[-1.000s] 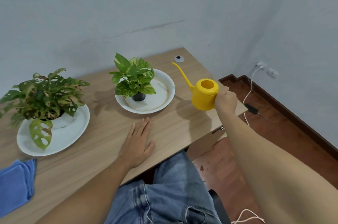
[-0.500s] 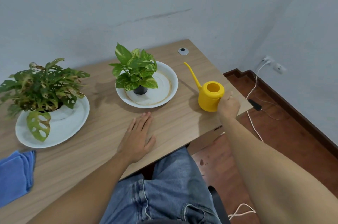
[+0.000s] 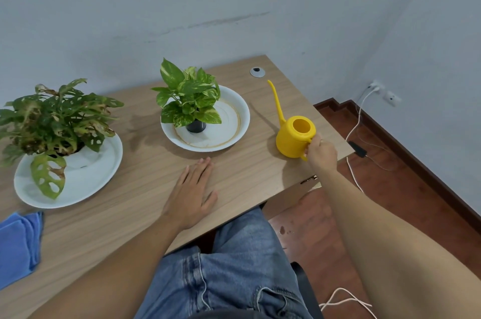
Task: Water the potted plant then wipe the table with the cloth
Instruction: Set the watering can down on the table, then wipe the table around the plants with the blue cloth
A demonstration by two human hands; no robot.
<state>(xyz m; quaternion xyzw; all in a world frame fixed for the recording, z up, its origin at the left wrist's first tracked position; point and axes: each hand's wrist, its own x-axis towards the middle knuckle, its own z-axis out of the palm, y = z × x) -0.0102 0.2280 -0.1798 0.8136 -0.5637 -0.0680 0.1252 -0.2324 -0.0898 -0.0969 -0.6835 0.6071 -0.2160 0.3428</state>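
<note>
A yellow watering can (image 3: 293, 136) with a long thin spout stands upright on the wooden table (image 3: 145, 214), near its right edge. My right hand (image 3: 321, 154) is closed around the can's handle. My left hand (image 3: 191, 195) lies flat on the table, fingers apart, holding nothing. A small green potted plant (image 3: 188, 98) in a dark pot sits on a white plate (image 3: 234, 120) left of the can. A folded blue cloth (image 3: 18, 245) lies at the table's near left corner.
A larger plant with holed, browning leaves (image 3: 56, 118) stands on a second white plate (image 3: 86, 183) at the left. A grey cable grommet (image 3: 257, 72) is at the table's far corner. White cables (image 3: 355, 126) and a wall socket are on the right, over the red-brown floor.
The watering can has come down from the air and now stands on the table, further right of the plant. My right hand still holds its handle. My left hand has not moved.
</note>
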